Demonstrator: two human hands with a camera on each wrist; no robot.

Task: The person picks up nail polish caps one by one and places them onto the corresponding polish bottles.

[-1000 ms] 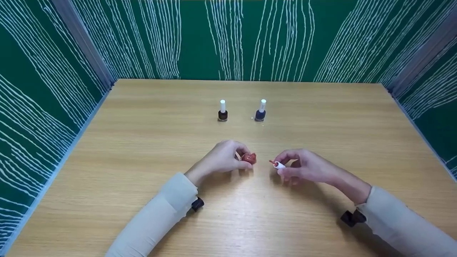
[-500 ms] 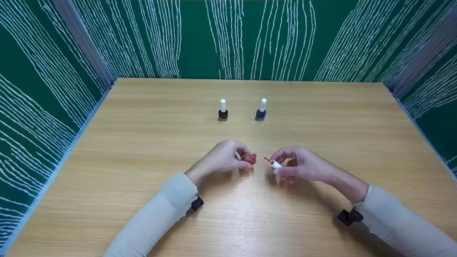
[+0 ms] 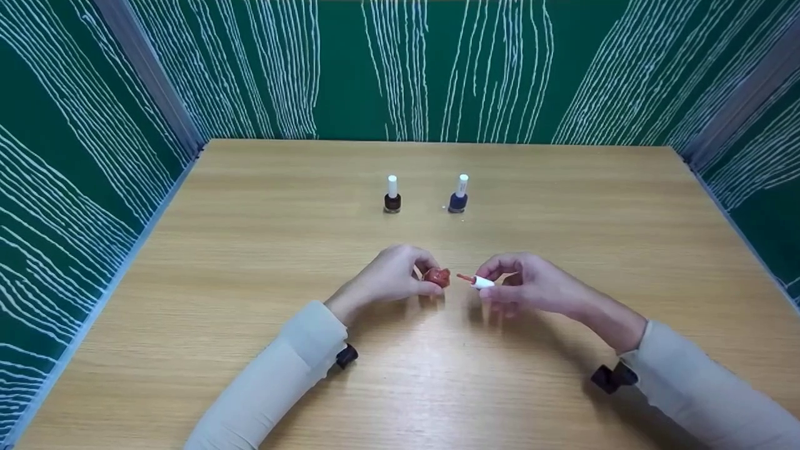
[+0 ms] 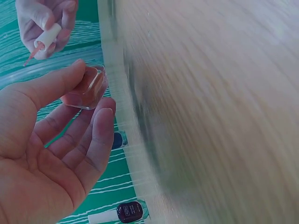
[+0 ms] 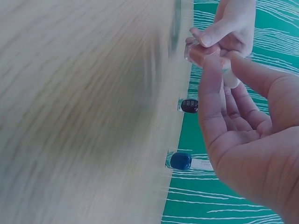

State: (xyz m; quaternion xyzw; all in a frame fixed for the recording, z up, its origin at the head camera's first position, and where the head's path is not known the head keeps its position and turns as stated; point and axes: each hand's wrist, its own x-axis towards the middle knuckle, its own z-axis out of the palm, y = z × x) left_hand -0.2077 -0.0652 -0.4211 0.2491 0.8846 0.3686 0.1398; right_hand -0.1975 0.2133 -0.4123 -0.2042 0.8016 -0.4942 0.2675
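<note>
My left hand (image 3: 400,275) pinches a small glass nail polish bottle (image 3: 437,277) with red-orange polish, tipped so its neck points toward the right hand. In the left wrist view the bottle (image 4: 88,88) sits between thumb and fingertips. Opposite it, my right hand (image 3: 531,284) holds the white nail polish cap (image 3: 483,283) between thumb and fingers. The cap's brush (image 3: 464,277), coated in red-orange, points left at the bottle's neck, with a small gap between them. In the right wrist view the fingers partly hide the cap (image 5: 231,79).
Two capped nail polish bottles stand upright farther back on the wooden table (image 3: 281,206): a dark one (image 3: 392,201) on the left and a blue one (image 3: 458,201) on the right. Tiny white specks lie by the blue one. Green walls with white lines enclose the table.
My right hand has moved a little left, bringing the brush closer to the bottle, and the cap has turned to lie more level. The left hand holds the bottle in place.
</note>
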